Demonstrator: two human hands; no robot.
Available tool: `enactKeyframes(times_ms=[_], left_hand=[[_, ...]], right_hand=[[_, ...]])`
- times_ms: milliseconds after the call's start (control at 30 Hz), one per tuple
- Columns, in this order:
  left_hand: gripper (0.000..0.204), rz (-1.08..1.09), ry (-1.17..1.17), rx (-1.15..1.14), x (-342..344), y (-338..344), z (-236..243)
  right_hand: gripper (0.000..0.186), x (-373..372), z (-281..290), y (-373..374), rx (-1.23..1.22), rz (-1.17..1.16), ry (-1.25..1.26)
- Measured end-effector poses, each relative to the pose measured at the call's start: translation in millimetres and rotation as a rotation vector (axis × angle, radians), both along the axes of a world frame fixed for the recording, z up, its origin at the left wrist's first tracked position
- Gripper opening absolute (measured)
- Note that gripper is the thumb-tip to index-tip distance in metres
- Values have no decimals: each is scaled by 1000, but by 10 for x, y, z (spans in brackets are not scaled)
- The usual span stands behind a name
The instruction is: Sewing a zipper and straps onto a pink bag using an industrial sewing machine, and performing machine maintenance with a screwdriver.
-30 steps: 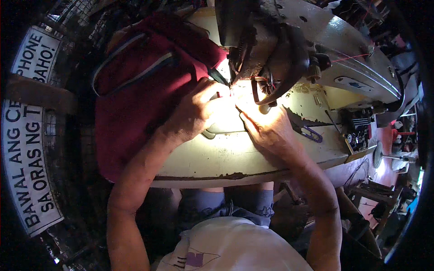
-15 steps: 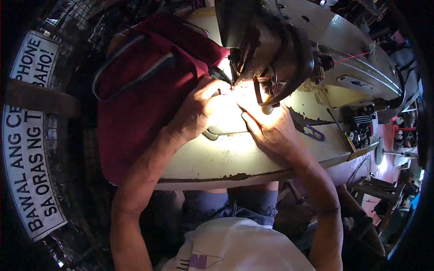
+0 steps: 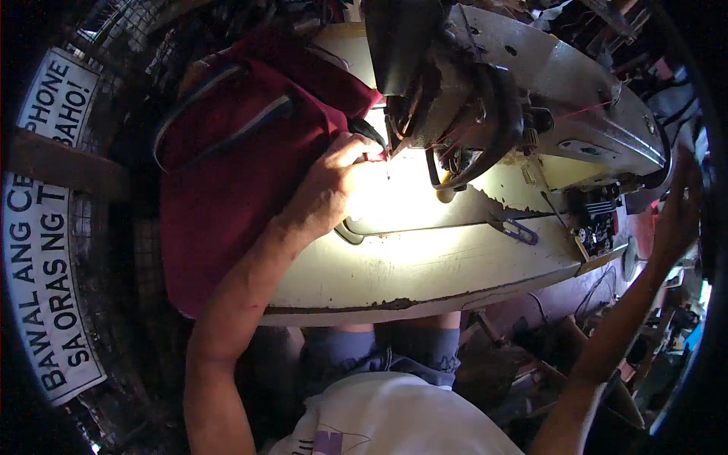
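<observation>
My left hand [image 3: 340,182] is closed on an edge of the maroon fabric bag [image 3: 227,197] beside its black strap [image 3: 362,129], just left of the needle area under the sewing machine's head [image 3: 470,114]. A bright lamp glare washes out the bed beside my fingertips. My right hand [image 3: 679,197] is raised at the machine's far right end, by the handwheel [image 3: 658,171]; it is dark and blurred, so whether it grips anything cannot be made out. Purple-handled snips [image 3: 519,231] lie on the worn cream tabletop [image 3: 341,280].
A small tray of dark metal parts [image 3: 595,231] sits at the table's right end, with a long thin tool [image 3: 557,208] beside it. Wire mesh with white signs [image 3: 45,280] stands to the left. A cluttered pink floor [image 3: 523,341] shows at right.
My right hand has left the needle area and moved right and up to the handwheel end of the machine. My left hand stays on the fabric.
</observation>
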State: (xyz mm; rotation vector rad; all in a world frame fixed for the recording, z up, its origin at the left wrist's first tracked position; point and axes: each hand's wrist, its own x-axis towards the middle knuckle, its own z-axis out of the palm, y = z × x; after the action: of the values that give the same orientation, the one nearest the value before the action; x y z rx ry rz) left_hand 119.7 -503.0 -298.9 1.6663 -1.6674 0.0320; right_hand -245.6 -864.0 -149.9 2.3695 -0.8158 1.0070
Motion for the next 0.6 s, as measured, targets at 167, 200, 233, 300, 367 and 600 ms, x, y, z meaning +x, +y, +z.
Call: enactKeyframes(times_ms=[167, 200, 233, 300, 367, 600], left_hand=[[23, 20, 36, 4, 14, -7, -54], [23, 27, 42, -1, 14, -3, -60], [23, 26, 32, -9, 15, 0, -65], [24, 29, 26, -20, 12, 6, -60], [24, 46, -4, 22, 15, 12, -41], [22, -5, 30, 25, 98, -2, -2]], right_hand=[[33, -125, -53, -1538, 99, -109, 141], [33, -94, -94, -1731, 122, -117, 169], [34, -64, -124, -1885, 134, -123, 188], [34, 3, -173, -2108, 146, -132, 226], [35, 69, -182, -2257, 148, -140, 264], [37, 249, -113, -2514, 92, -176, 417]])
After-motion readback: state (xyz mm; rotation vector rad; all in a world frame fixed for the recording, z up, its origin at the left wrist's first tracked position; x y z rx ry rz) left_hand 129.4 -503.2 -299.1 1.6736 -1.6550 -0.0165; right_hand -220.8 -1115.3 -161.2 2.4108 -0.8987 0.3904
